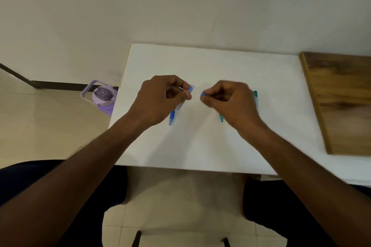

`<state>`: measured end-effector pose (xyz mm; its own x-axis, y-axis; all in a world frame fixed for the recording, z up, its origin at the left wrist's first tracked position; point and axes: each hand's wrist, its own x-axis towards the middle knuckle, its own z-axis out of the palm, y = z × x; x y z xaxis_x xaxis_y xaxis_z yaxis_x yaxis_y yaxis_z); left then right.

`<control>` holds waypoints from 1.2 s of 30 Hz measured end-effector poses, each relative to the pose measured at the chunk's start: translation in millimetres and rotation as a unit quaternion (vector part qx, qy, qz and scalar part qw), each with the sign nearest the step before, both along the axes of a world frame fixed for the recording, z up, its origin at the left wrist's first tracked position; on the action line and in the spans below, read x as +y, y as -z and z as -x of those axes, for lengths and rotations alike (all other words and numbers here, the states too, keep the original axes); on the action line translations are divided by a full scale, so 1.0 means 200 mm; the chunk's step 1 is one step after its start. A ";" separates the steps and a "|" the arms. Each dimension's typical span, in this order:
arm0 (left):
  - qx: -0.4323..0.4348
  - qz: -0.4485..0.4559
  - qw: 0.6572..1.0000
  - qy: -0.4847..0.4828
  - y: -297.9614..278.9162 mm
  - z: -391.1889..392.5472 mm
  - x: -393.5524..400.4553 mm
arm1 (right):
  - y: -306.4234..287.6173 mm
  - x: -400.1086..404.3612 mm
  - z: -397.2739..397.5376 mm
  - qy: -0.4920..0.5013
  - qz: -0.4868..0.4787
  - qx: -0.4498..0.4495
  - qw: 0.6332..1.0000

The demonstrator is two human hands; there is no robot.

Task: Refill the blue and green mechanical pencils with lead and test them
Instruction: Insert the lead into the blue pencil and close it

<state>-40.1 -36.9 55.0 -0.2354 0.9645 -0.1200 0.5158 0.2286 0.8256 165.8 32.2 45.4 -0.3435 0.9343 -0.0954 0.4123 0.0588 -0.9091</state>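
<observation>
Mid-frame, my left hand (pixel 160 99) grips the translucent blue plastic mechanical pencil (pixel 180 104) above the white table (pixel 200 146); my right hand (pixel 230 100) pinches its small blue cap (pixel 202 94). The green pencil (pixel 255 96) lies behind that hand. The cap could slip away.

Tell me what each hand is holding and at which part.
The left hand grips the blue pencil near its upper end. The right hand pinches a small blue piece, probably its cap, in its fingertips. The green pencil lies unheld.
</observation>
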 end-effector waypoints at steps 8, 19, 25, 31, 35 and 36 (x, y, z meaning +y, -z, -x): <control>0.017 -0.010 0.998 0.065 0.02 -0.11 0.00 | 0.01 0.01 -0.10 0.012 0.068 0.132 0.989; 0.026 -0.020 0.996 0.078 0.03 -0.14 0.00 | 0.00 0.02 -0.12 -0.011 0.092 0.122 0.988; 0.032 -0.011 0.997 0.076 0.04 -0.14 -0.01 | -0.04 0.06 -0.15 -0.072 0.077 0.060 0.993; -0.023 0.022 0.999 0.042 0.06 -0.16 -0.02 | -0.02 0.03 -0.12 -0.079 0.089 0.056 0.991; -0.112 0.052 0.992 0.025 0.06 -0.19 -0.03 | 0.02 0.02 -0.11 -0.057 0.083 0.042 0.994; -0.114 0.055 0.992 0.024 0.07 -0.20 -0.03 | 0.03 0.02 -0.11 -0.049 0.090 0.042 0.994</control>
